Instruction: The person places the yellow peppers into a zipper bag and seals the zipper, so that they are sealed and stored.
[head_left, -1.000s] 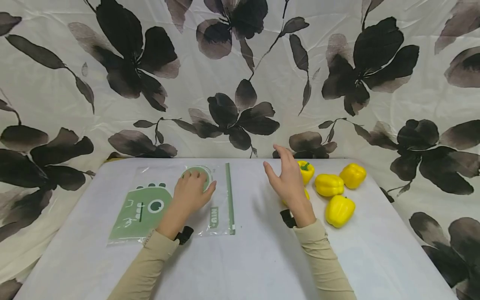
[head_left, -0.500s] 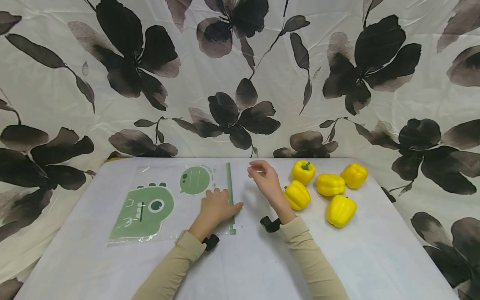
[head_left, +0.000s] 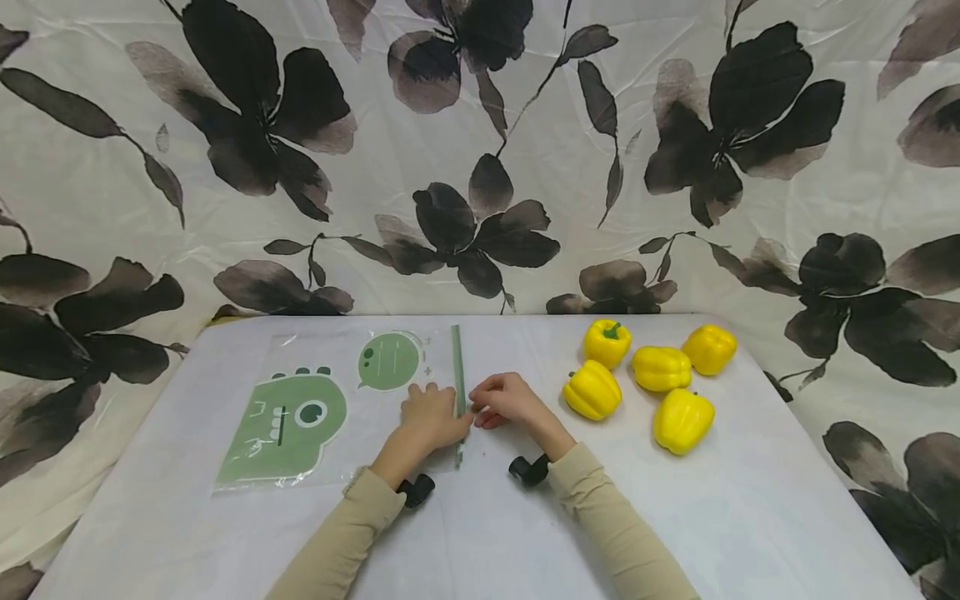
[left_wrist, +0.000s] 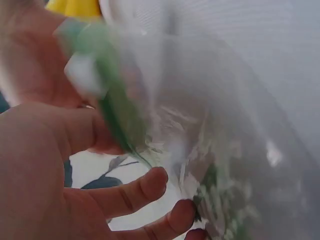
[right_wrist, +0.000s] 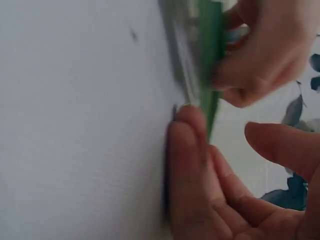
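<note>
A clear zip bag [head_left: 390, 417] with a green cartoon dinosaur print lies on the table, its green zip strip [head_left: 457, 354] along the right edge. My left hand [head_left: 427, 421] pinches the bag near that edge, with its thumb at the strip and its fingers over the plastic. The strip stands lifted and blurred in the left wrist view. From the right, my right hand [head_left: 513, 402] meets the edge. In the right wrist view its fingers [right_wrist: 185, 160] touch the strip's lower part, while its thumb stays apart. Whether those fingers are under the plastic is unclear.
Several yellow bell peppers stand in a cluster right of the hands; the nearest bell pepper [head_left: 592, 390] is beside the right forearm. A white cloth covers the table [head_left: 480, 533]. Behind its back edge hangs a floral curtain [head_left: 480, 167].
My left hand has moved right from the bag's round print to its zip edge. My right hand has come down and left from beside the peppers to that edge. The strip has tilted up.
</note>
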